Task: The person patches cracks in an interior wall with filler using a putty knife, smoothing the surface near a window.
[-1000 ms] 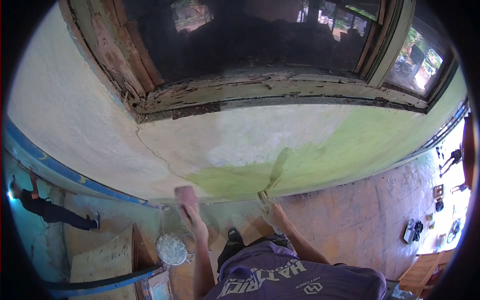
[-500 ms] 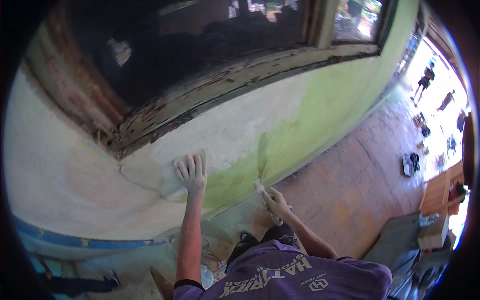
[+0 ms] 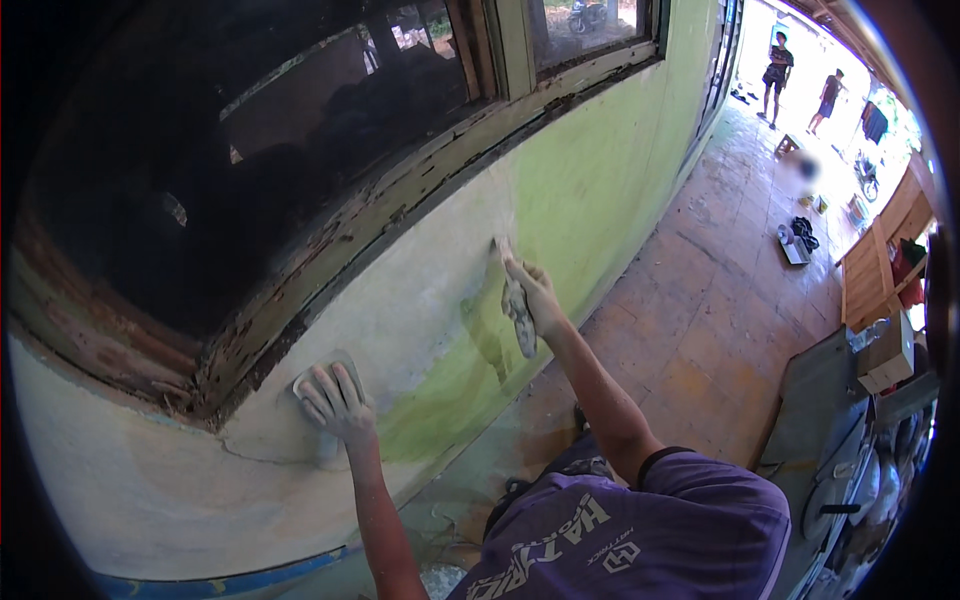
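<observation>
Low on the wall [image 3: 420,290], under the window frame's lower corner, my left hand [image 3: 338,400] presses a pale, flat, rounded pad [image 3: 345,362] to the surface. Its fingers curl over the pad, and its exact kind cannot be told. My right hand [image 3: 540,300] is wrapped round the smeared handle of a putty knife [image 3: 520,325]. The knife's narrow end points up at the wall, where whitish coating meets green paint. Whether the blade touches is hard to see. Pale dust or filler coats both hands.
Above is a worn wooden window frame [image 3: 390,195] with dark glass. A crack [image 3: 262,458] runs near my left hand. Tiled floor [image 3: 690,330] stretches right, with a cardboard box [image 3: 886,352] and wooden furniture [image 3: 880,265] along its side. Two people [image 3: 777,78] stand far off.
My right hand has raised the putty knife from low by the wall's foot up to the coating's edge. My left hand stays on the wall with the pad. The view has swung right.
</observation>
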The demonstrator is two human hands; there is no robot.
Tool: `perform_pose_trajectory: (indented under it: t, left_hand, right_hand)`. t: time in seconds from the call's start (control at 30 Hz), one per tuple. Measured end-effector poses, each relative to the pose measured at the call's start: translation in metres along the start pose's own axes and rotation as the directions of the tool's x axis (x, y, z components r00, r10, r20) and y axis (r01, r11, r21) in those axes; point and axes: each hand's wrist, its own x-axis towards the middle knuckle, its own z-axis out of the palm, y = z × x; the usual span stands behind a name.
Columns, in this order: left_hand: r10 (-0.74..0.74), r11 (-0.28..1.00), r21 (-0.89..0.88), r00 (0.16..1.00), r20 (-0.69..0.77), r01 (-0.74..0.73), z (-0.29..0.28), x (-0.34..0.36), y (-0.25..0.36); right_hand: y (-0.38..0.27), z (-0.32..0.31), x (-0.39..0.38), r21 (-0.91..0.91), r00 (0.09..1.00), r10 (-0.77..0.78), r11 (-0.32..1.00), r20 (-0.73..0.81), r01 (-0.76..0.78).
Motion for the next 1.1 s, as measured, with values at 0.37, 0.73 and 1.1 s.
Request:
perform_pose_trajectory:
  t: [0.37, 0.73, 1.1]
  left_hand:
    - [0.003, 0.998, 0.060, 0.999, -0.052, 0.000, 0.009, -0.014, -0.003]
    - [-0.039, 0.999, 0.039, 0.995, 0.087, 0.036, -0.034, 0.004, 0.012]
    - [-0.536, 0.387, -0.151, 0.356, 0.766, 0.909, -0.169, -0.051, 0.230]
  right_hand:
    - [-0.073, -0.017, 0.056, -0.021, 0.987, -0.102, 0.994, 0.128, 0.105]
    - [-0.110, -0.028, 0.069, -0.229, 0.961, 0.052, 0.973, 0.272, 0.012]
    - [-0.022, -0.095, 0.059, -0.352, 0.957, 0.111, 0.936, 0.268, -0.010]
